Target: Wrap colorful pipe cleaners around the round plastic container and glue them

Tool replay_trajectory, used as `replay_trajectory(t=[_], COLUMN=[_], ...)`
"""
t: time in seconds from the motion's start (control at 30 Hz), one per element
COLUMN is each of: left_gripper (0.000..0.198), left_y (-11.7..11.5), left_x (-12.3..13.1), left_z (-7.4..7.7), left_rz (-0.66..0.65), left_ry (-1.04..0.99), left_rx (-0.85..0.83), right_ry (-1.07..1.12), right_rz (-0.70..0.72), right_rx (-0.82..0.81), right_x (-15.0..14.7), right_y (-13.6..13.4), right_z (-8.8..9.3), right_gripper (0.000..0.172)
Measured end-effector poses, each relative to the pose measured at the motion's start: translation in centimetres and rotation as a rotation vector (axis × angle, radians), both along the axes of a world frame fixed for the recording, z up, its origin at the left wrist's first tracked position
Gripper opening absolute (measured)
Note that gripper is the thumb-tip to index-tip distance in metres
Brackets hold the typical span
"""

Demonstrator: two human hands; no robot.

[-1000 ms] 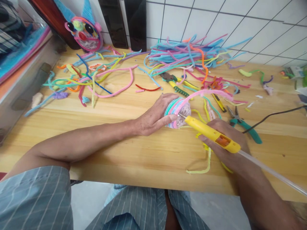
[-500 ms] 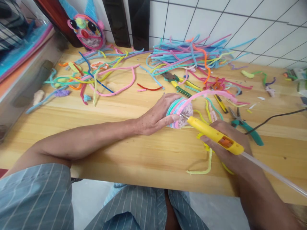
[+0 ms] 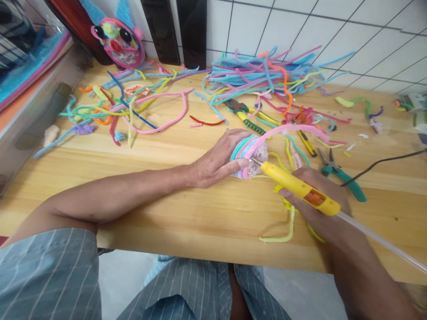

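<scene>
My left hand [image 3: 218,159] is wrapped round a small round piece [image 3: 248,153] covered in coiled pink, blue and green pipe cleaners, holding it on the wooden table [image 3: 187,209]. A pink pipe cleaner [image 3: 293,130] trails from the piece to the right. My right hand [image 3: 316,202] grips a yellow glue gun [image 3: 298,189] with a clear glue stick [image 3: 383,242] at its back. The gun's metal tip touches the piece's clear face next to my left thumb.
A heap of coloured pipe cleaners [image 3: 267,75] lies at the back by the tiled wall. More loose ones [image 3: 126,106] lie at the left. Yellow-handled pliers [image 3: 245,118], green-handled pliers [image 3: 340,175], a black cord [image 3: 383,162] and a clown-face craft [image 3: 116,40] are also there.
Almost nothing has moved. The glue gun's tip has shifted slightly across the piece's face, and the view has drifted a little.
</scene>
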State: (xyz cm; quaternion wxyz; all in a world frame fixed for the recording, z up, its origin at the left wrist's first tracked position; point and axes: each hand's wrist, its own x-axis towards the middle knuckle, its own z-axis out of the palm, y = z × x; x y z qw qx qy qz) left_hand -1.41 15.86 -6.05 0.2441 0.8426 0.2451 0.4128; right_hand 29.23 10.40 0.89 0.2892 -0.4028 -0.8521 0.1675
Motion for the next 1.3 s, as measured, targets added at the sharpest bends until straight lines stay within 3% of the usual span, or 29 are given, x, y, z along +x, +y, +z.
replay_trajectory(t=[0.67, 1.1, 1.3], left_gripper=[0.065, 0.063, 0.062], left_y=[-0.11, -0.21, -0.20], left_x=[0.00, 0.16, 0.18], left_z=[0.18, 0.33, 0.28], left_rz=[0.009, 0.018, 0.019], left_ry=[0.005, 0.027, -0.009], left_rx=[-0.008, -0.027, -0.015], right_ry=[0.046, 0.106, 0.173], right_rz=[-0.016, 0.002, -0.024], right_rx=[0.020, -0.021, -0.116], right_x=[-0.02, -0.52, -0.19], right_y=[-0.17, 0.12, 0.01], right_z=[-0.18, -0.47, -0.46], right_gripper=[0.019, 0.014, 0.009])
